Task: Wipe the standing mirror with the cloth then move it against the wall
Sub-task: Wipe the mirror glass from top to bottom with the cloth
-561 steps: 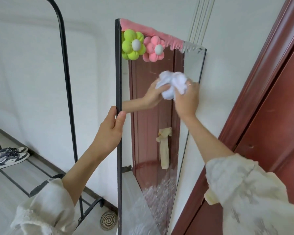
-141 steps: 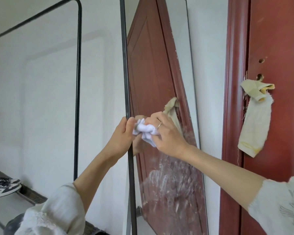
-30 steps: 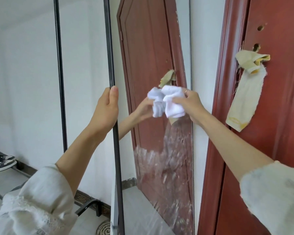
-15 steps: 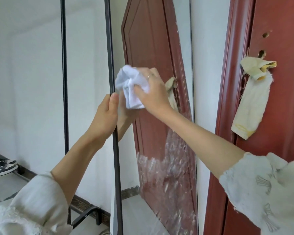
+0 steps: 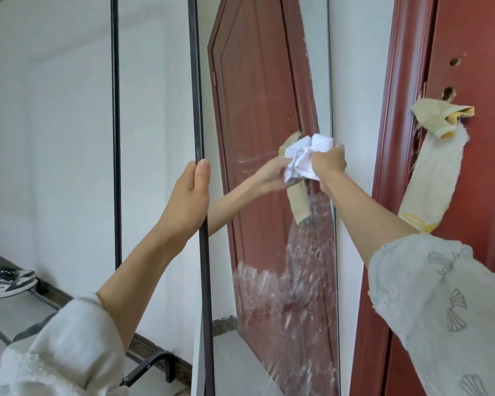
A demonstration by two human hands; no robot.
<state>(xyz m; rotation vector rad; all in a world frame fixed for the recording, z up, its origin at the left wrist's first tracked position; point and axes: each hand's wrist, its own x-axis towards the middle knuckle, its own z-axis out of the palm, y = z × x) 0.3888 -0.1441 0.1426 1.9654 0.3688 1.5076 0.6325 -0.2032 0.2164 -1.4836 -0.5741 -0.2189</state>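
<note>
Fingers (image 5: 325, 162) of right hand (image 5: 327, 164) gripped bunched white cloth (image 5: 303, 157), pressed on standing mirror (image 5: 269, 110) glass near its 3 o'clock edge. Left hand (image 5: 190, 195) wrapped the black frame at 9 o'clock, steadying it. Smeary residue (image 5: 283, 295) covered glass toward 6 o'clock, so wiping looked about half done. Best bet: overlapping side-to-side passes working downward, firm even pressure, left grip kept tight against tipping. Red door (image 5: 475, 167) with yellowish rag (image 5: 429, 178) stood at 3 o'clock, shoes (image 5: 6, 282) at 8 o'clock.
</note>
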